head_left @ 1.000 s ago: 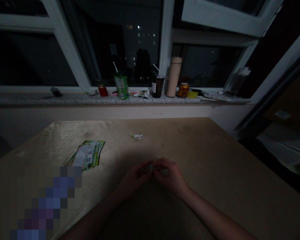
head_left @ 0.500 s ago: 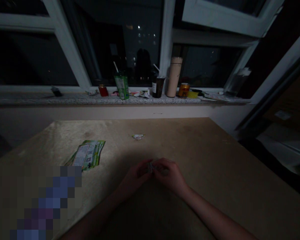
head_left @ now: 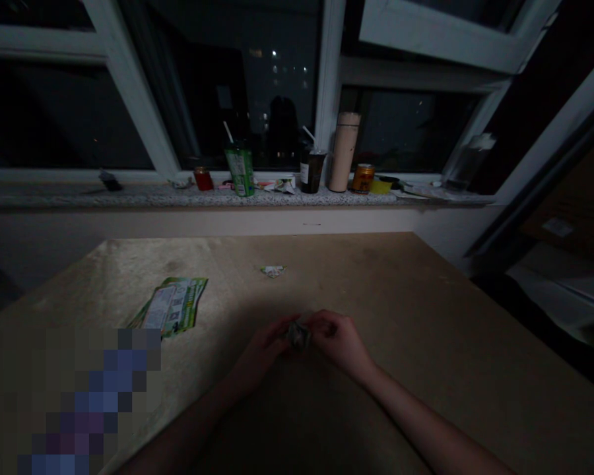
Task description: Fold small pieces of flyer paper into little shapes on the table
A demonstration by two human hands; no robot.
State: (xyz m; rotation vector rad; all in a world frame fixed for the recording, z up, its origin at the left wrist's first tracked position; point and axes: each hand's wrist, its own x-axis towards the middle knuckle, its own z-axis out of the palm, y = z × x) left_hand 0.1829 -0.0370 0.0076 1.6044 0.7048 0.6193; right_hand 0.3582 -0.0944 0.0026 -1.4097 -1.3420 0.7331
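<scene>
Over the near middle of the table, a small greyish piece, folded or crumpled like paper or wrapper [head_left: 298, 335], sits between my two hands. My left hand [head_left: 272, 338] grips its left side, fingers closed. My right hand [head_left: 335, 331] is pinched at its right edge; in the dim light I cannot make out how firmly it holds. Beyond the hands lies a small triangular piece of green and white wrapper [head_left: 273, 271]. To the left, several green printed packets [head_left: 175, 309] overlap in a pile.
A granite windowsill [head_left: 153, 196] runs behind the table [head_left: 376, 277]. On it stand a green cup with a straw [head_left: 240, 170], a dark cup [head_left: 311, 171], a pink flask [head_left: 344, 153], a red jar [head_left: 203, 179] and an orange can [head_left: 363, 179]. The lower left is pixelated.
The piece between my hands now shows wider and more spread out. My right hand has shifted slightly right, away from my left. The packets and triangular piece stay put.
</scene>
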